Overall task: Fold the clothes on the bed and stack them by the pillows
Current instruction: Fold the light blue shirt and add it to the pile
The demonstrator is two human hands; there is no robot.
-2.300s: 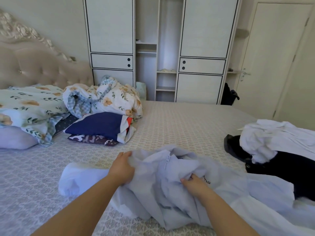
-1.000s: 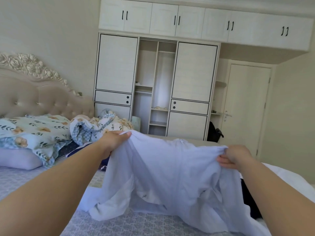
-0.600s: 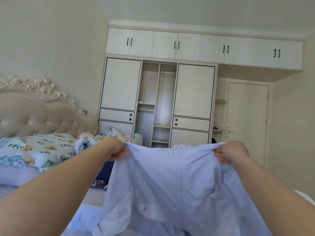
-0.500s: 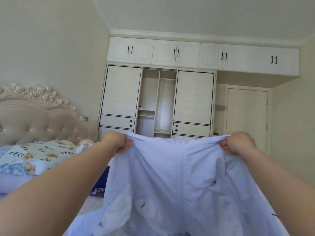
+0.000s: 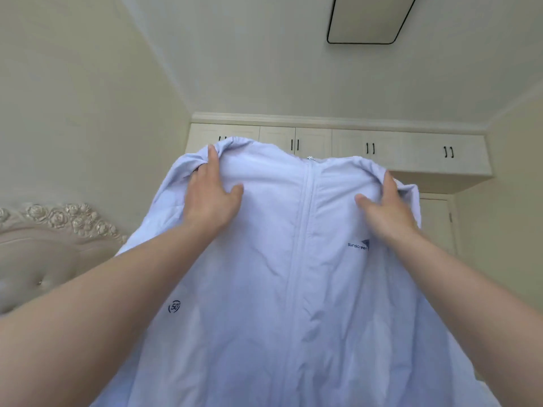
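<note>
A pale lilac zip-up jacket [image 5: 293, 283] hangs spread out in front of me, raised high, its front zipper running down the middle. My left hand [image 5: 211, 195] grips the jacket's upper left edge at the shoulder, fingers hooked over the top and thumb pressing on the front. My right hand [image 5: 385, 207] grips the upper right shoulder edge the same way. Small dark prints show on the chest and lower left panel. The bed, the pillows and the other clothes are hidden behind the jacket or out of view.
The padded headboard [image 5: 44, 254] with its carved rose trim shows at the lower left. White upper cupboards [image 5: 382, 148] line the far wall above the jacket. A ceiling lamp [image 5: 370, 19] is overhead.
Both hands have lifted the jacket from the bed up high and spread it wide by the shoulders. My view has tilted up toward the ceiling, so the bed dropped out of sight.
</note>
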